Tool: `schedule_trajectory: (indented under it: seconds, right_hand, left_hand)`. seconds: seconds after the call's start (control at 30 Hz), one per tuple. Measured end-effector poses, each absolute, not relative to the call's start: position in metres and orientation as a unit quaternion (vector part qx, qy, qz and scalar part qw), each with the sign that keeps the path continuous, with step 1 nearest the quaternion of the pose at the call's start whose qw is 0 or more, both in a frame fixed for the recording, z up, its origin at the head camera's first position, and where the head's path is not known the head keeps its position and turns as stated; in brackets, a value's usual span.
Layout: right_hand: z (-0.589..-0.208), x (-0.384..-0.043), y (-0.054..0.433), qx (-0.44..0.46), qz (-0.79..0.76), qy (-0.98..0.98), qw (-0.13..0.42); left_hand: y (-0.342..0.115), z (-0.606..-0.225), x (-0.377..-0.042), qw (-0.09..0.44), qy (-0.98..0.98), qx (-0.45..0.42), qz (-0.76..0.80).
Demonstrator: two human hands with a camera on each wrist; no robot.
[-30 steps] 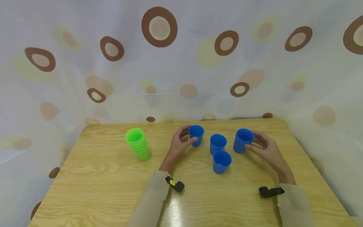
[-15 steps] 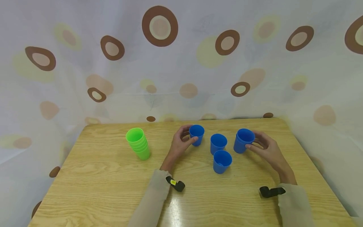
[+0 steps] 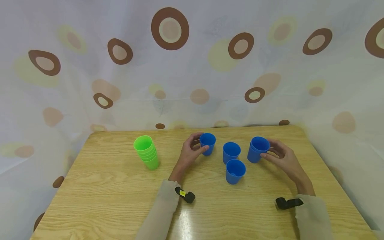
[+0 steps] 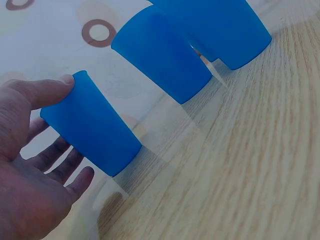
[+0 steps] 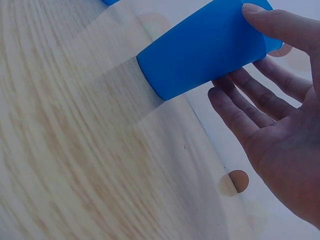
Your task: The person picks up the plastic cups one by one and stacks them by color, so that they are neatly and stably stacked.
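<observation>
My left hand (image 3: 190, 149) holds a single blue cup (image 3: 207, 146) near its rim, thumb in front and fingers behind. The left wrist view shows that cup (image 4: 95, 130) upright, its base at the tabletop. On the right, my right hand (image 3: 282, 158) grips two nested blue cups (image 3: 254, 155) between thumb and fingers. Their rims sit one just above the other, and the outer cup (image 5: 195, 55) stands on the wood in the right wrist view. Between the hands stand two more upright blue cups, a rear one (image 3: 230, 156) and a nearer one (image 3: 233, 178), overlapping in the head view.
A stack of several bright green cups (image 3: 150, 160) stands left of my left hand. All of this is on a wooden table (image 3: 105, 200). A patterned white cloth (image 3: 180, 73) hangs behind the table and along its sides.
</observation>
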State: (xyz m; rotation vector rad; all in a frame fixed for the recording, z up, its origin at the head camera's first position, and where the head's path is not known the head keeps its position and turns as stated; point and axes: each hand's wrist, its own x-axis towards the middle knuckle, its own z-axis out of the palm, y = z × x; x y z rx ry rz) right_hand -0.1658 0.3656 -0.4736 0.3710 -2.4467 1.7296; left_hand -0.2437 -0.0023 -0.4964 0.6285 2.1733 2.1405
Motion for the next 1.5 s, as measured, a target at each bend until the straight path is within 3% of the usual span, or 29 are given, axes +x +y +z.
schedule_trajectory:
  seconds: [0.37, 0.77, 1.5]
  right_hand:
    - [-0.474, -0.167, 0.366, 0.123, 0.577, -0.805, 0.061]
    - [-0.474, -0.168, 0.364, 0.132, 0.574, -0.805, 0.065]
    - [-0.476, -0.167, 0.363, 0.134, 0.576, -0.804, 0.066]
  left_hand:
    - [-0.004, -0.492, -0.242, 0.014, 0.686, 0.2, 0.699]
    - [-0.005, -0.482, -0.243, -0.02, 0.664, 0.228, 0.712]
    - [-0.008, -0.452, -0.231, -0.012, 0.654, 0.239, 0.718]
